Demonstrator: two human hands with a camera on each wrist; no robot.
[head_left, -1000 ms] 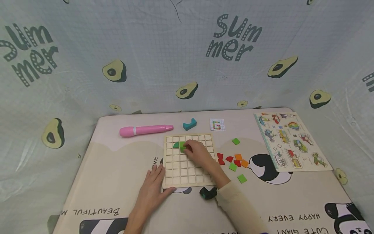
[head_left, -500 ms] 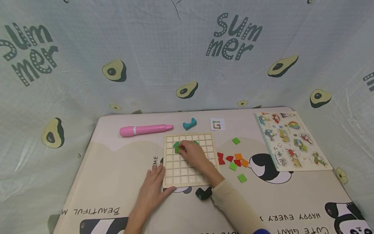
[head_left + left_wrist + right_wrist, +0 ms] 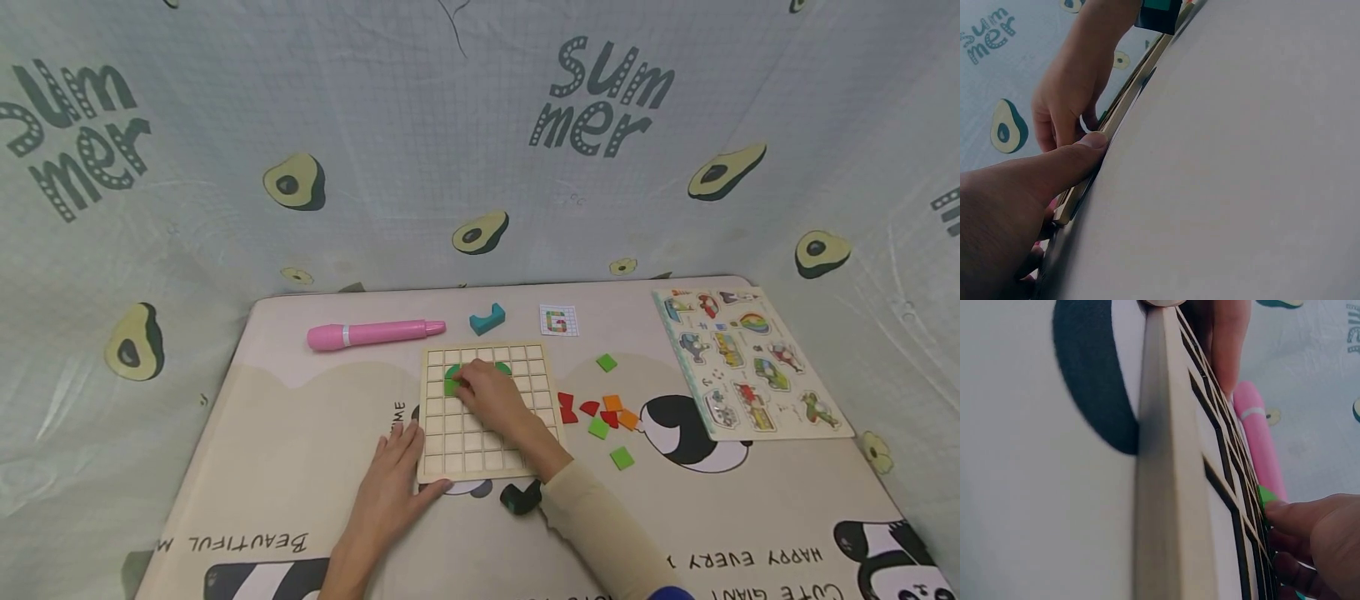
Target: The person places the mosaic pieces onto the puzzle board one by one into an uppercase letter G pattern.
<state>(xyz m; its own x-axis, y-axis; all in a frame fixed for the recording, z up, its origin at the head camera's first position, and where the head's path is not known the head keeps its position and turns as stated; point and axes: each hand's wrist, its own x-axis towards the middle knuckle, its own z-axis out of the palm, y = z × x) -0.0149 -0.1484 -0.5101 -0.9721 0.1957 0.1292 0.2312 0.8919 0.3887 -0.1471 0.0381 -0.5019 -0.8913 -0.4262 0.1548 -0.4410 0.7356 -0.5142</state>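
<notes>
A light wooden grid board (image 3: 474, 442) lies on the table. My left hand (image 3: 392, 479) rests at its near left corner, the thumb along the front edge and the fingers straight along the left side. Over the board's upper left, my right hand (image 3: 495, 396) pinches a green square tile (image 3: 451, 387); in the right wrist view the thumb is against a green piece (image 3: 1266, 495). A darker green quarter-round tile (image 3: 452, 370) sits just behind that square, and another green rounded tile (image 3: 503, 367) shows beyond the knuckles. The right hand hides the cells between them.
Right of the board lie loose green (image 3: 598, 427), red (image 3: 567, 408) and orange tiles (image 3: 612, 402). Behind it are a pink pen-shaped thing (image 3: 382, 332), a teal curved block (image 3: 487, 320) and a pattern card (image 3: 558, 320). A picture puzzle board (image 3: 750, 358) lies far right.
The right hand has moved slightly left and toward the person with the green square tile, now in front of the left quarter-round. The left hand has stayed put.
</notes>
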